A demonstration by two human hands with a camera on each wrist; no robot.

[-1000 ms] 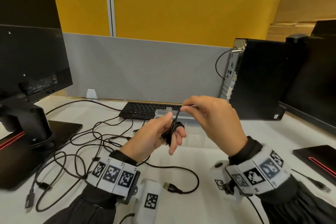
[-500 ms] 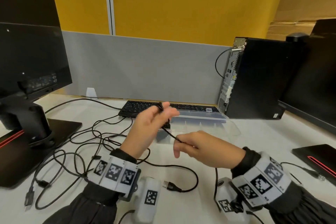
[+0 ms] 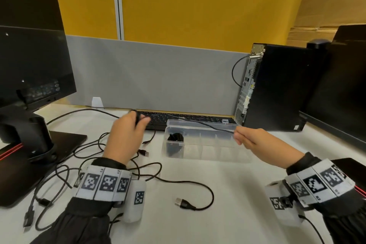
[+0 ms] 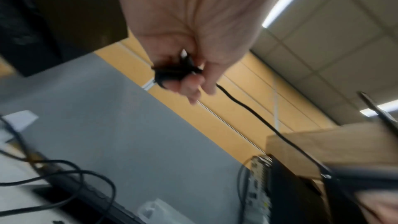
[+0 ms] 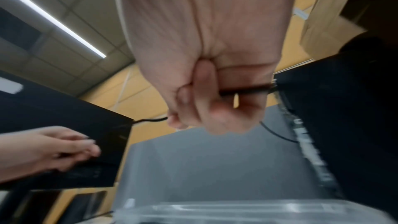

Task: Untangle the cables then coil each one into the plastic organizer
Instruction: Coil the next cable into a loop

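Head cam: left hand [image 3: 126, 134] gripped a small coil of black USB cable [image 3: 200, 124]; right hand [image 3: 251, 140] pinched its free run, stretched taut above the clear plastic organizer [image 3: 206, 152] on the counter. One coiled cable [image 3: 175, 137] sat in its leftmost compartment. Risk: too much pull w/ the right could slip loops off the left fingers, undoing the coil.

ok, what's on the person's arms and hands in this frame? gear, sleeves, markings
Bare hands, no gloves: left hand, right hand. Black long sleeves on both arms. Each wrist wears a white band printed with square black-and-white fiducial tags, plus a white camera pod carrying its own tag. Thin black leads run from the pods.
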